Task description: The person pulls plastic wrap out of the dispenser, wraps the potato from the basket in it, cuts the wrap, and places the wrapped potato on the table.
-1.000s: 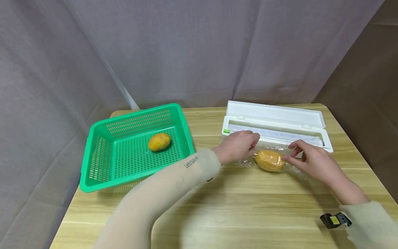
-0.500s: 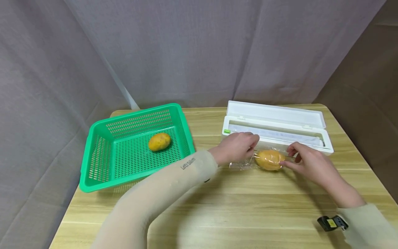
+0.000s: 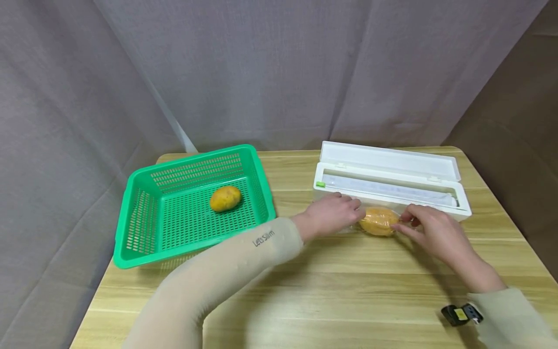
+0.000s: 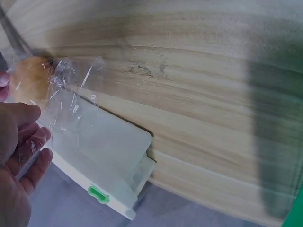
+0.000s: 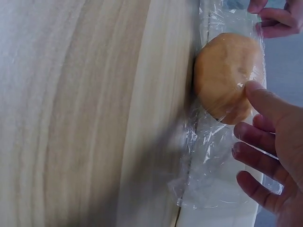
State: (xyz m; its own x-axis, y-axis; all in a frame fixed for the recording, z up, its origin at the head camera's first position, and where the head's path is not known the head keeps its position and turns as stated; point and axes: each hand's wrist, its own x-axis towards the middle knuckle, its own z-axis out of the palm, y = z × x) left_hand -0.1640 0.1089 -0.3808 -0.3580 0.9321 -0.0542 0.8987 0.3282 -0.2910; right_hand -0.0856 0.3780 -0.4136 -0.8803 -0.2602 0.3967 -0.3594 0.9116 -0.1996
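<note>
A potato (image 3: 378, 221) in clear plastic wrap (image 5: 215, 156) lies against the front of a white wrap dispenser (image 3: 392, 201). At the potato's left end, my left hand (image 3: 333, 212) curls its fingers and pinches the film, as the left wrist view also shows. My right hand (image 3: 436, 231) holds the other end: its thumb (image 5: 265, 99) presses on the wrapped potato while the fingers bend beside it. Loose, crinkled film spreads out past both ends. The dispenser's lid (image 3: 388, 162) stands raised, with a roll of film (image 3: 388, 189) inside.
To the left stands a green basket (image 3: 194, 248) with one unwrapped potato (image 3: 225, 198) in it. A green slider (image 3: 320, 184) sits at the dispenser's left end. The wooden table (image 3: 331, 295) meets grey curtains (image 3: 261, 72) at the back.
My left hand has shifted a little nearer and now covers much of the film's left end. My right hand has closed in slightly on the potato, which sits closer to the dispenser.
</note>
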